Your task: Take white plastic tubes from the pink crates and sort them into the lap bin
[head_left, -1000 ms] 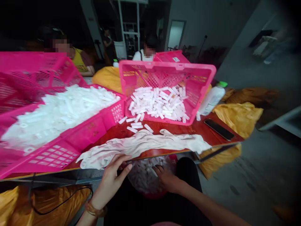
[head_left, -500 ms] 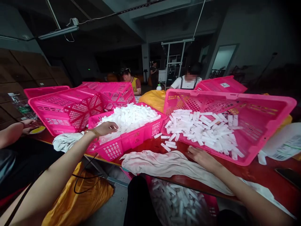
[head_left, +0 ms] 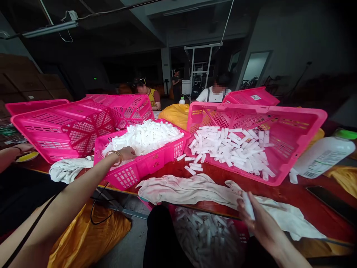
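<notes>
My left hand (head_left: 126, 153), a bangle on its wrist, reaches into a pink crate (head_left: 139, 169) heaped with small white plastic tubes (head_left: 145, 136); its fingers curl down into the heap and are partly hidden. My right hand (head_left: 255, 219) is low over the table's near edge, fingers closed around one white tube (head_left: 247, 205). A tilted pink crate (head_left: 259, 123) holds a spread of white tubes (head_left: 231, 147). A whitish cloth (head_left: 195, 188) lies along the red table (head_left: 290, 191) below it.
Empty pink crates (head_left: 64, 126) are stacked at left. A white bottle (head_left: 320, 156) and a dark phone (head_left: 331, 201) lie at right. A basin of tubes (head_left: 206, 234) sits under the table. Two people sit across. Another person's arm (head_left: 11, 154) shows at the far left.
My right hand drew back from the tilted crate toward me, now holding a tube. My left hand sank deeper into the heaped crate. A second ago both hands were below the table edge.
</notes>
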Demonstrator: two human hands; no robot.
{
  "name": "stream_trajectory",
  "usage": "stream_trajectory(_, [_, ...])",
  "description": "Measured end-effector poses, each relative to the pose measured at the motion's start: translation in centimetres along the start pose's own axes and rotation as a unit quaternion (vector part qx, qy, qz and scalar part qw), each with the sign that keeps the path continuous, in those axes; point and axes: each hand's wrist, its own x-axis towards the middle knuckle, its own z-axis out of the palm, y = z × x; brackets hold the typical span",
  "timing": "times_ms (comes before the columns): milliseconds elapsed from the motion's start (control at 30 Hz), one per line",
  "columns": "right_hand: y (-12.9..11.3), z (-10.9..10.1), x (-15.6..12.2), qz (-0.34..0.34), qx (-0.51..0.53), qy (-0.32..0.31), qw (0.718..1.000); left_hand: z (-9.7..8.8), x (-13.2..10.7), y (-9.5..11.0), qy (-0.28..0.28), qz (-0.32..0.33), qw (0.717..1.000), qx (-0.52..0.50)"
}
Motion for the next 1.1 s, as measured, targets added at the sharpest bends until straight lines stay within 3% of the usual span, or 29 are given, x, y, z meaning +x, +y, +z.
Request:
stream_trajectory(100, [2.4,-0.1,-3.5,0.062,-0.04,-0.046,0.996,-1.1,-0.8,0.2,0.023,0.02,0.999,0.017])
stream_trajectory(167, [3.3,0.0,-4.9,0.071,-0.089,-0.058,0.992,-1.9,-2.4,1.0,0.082,0.045,0.996,0.014])
stream_trajectory(233, [3.7,0.6,-5.4,0.049,-0.153,-0.069,0.985,-1.9,-5.0,2.7,0.157,0.088,0.984,-0.016])
stream_trajectory(300, [4.0,1.7,-5.3,0.007,-0.211,-0.093,0.973,-0.4,-8.4,5.2,0.202,0.148,0.965,-0.073])
stream_trajectory(367, [4.2,3.0,-4.8,-0.022,-0.239,-0.132,0.962,2.5,-11.9,7.9,0.18,0.195,0.954,-0.142])
stream_trajectory(433, [4.6,4.0,-4.3,-0.038,-0.242,-0.176,0.953,6.0,-15.0,10.4,0.108,0.206,0.952,-0.201])
stream_trajectory(500, [5.1,4.5,-3.9,-0.073,-0.253,-0.204,0.943,9.2,-17.2,12.2,0.046,0.207,0.951,-0.224])
stream_trajectory(567, [5.4,4.5,-3.9,-0.116,-0.28,-0.212,0.929,11.7,-18.7,13.4,0.02,0.223,0.95,-0.219])
stream_trajectory(667, [5.4,4.1,-4.5,-0.153,-0.323,-0.21,0.91,13.9,-20.1,14.7,0.017,0.279,0.938,-0.205])
stream_trajectory(833, [5.0,3.5,-5.3,-0.183,-0.34,-0.238,0.891,15.6,-21.7,15.8,-0.016,0.35,0.909,-0.225])
stream_trajectory(900, [5.4,3.4,-5.5,-0.236,-0.403,-0.21,0.859,16.2,-22.0,16.0,-0.039,0.366,0.9,-0.235])
stream_trajectory(1033, [6.3,3.5,-5.7,-0.363,-0.568,-0.145,0.725,17.7,-22.1,16.5,-0.104,0.307,0.904,-0.28])
stream_trajectory(1067, [6.3,3.7,-5.8,-0.369,-0.58,-0.149,0.711,18.2,-22.0,16.6,-0.114,0.278,0.905,-0.302])
stream_trajectory(1100, [6.3,3.8,-5.9,-0.359,-0.579,-0.162,0.714,18.6,-21.9,16.6,-0.118,0.247,0.903,-0.331])
